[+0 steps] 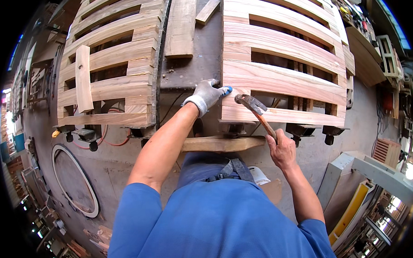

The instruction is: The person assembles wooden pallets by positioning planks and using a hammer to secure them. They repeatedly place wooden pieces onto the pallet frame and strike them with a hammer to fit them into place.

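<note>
My right hand [283, 151] is bare and closed around the handle of a claw hammer [258, 115]. The hammer's head is over the near left part of a slatted wooden panel [281, 77], which is made of pale boards with gaps between them. My left hand [206, 97] wears a grey glove with blue at the fingertips. Its fingers are drawn together at the panel's near left edge, close to the hammer head. Whatever they pinch, if anything, is too small or hidden to see.
Another slatted panel [113, 71] lies to the left, with a loose wood strip [84, 79] across it. Between the panels are a long board [180, 23] and a short offcut [207, 11]. A thick timber piece [224, 144] is right before my waist. A white ring [54, 178] is on the floor.
</note>
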`<state>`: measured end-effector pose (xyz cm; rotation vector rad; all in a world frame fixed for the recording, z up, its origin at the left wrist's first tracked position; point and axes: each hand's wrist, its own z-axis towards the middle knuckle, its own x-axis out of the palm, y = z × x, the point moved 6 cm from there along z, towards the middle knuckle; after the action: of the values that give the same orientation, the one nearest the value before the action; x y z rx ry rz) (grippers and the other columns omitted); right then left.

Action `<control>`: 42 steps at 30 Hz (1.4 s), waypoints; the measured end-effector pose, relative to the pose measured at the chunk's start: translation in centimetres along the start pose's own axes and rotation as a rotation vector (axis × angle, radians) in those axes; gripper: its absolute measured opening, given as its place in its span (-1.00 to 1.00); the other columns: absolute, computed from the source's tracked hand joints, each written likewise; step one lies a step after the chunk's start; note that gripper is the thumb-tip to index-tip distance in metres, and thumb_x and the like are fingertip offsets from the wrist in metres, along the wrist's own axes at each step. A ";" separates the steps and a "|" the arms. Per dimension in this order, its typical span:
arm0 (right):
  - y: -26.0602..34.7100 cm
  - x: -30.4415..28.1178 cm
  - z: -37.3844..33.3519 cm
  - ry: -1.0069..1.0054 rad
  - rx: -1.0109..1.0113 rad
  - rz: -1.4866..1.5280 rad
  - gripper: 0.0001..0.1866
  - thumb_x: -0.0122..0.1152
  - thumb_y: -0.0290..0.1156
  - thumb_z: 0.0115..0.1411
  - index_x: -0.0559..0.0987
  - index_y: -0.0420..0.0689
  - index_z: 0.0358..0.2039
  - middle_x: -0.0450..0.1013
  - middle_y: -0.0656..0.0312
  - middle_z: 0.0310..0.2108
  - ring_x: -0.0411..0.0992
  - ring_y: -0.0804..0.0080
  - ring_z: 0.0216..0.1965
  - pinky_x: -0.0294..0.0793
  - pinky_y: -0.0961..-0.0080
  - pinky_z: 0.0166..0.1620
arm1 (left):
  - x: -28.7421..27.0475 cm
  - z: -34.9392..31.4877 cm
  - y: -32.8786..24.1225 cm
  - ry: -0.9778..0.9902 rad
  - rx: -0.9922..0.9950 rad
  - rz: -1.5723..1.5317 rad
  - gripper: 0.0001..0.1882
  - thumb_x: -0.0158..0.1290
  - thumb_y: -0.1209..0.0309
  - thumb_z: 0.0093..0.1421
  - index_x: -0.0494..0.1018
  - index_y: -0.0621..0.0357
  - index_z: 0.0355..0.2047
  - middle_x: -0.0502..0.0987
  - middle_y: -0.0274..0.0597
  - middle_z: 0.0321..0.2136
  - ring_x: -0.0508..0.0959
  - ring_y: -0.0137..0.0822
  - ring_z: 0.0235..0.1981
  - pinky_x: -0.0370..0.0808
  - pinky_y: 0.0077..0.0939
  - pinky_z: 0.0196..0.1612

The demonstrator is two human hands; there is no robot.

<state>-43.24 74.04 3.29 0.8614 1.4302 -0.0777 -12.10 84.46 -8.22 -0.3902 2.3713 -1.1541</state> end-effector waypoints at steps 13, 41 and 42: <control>0.3 -0.1 2.2 0.076 -0.053 -0.121 -0.63 0.39 -0.18 0.37 0.40 -0.13 -0.33 0.51 -0.09 -0.53 0.56 -0.17 -0.46 0.52 0.01 -0.43 | -0.3 -0.5 -0.9 -0.034 -0.007 0.045 -0.37 0.41 0.13 0.27 0.60 0.39 0.16 0.73 0.07 0.01 0.69 -0.23 -0.02 0.58 -0.36 0.13; -2.8 -0.7 -0.7 0.035 0.132 -0.067 -0.63 0.31 -0.13 0.42 0.40 -0.13 -0.29 0.51 -0.14 -0.53 0.57 -0.27 -0.41 0.52 -0.06 -0.40 | 0.2 0.4 0.9 -0.065 0.010 -0.043 -0.44 0.41 0.24 0.29 0.60 0.43 0.14 0.73 0.04 0.02 0.67 -0.27 -0.03 0.57 -0.43 0.14; -2.8 -0.9 -1.0 0.027 0.150 -0.044 -0.64 0.30 -0.13 0.43 0.41 -0.13 -0.29 0.51 -0.15 -0.53 0.56 -0.28 -0.41 0.52 -0.07 -0.39 | 0.2 0.0 0.5 -0.082 0.006 0.003 -0.43 0.41 0.23 0.29 0.59 0.44 0.15 0.72 0.06 0.04 0.68 -0.25 -0.01 0.58 -0.40 0.14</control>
<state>-45.75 72.21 2.82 0.9567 1.4822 -0.2095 -12.29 84.66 -8.68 -0.4236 2.2966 -1.1222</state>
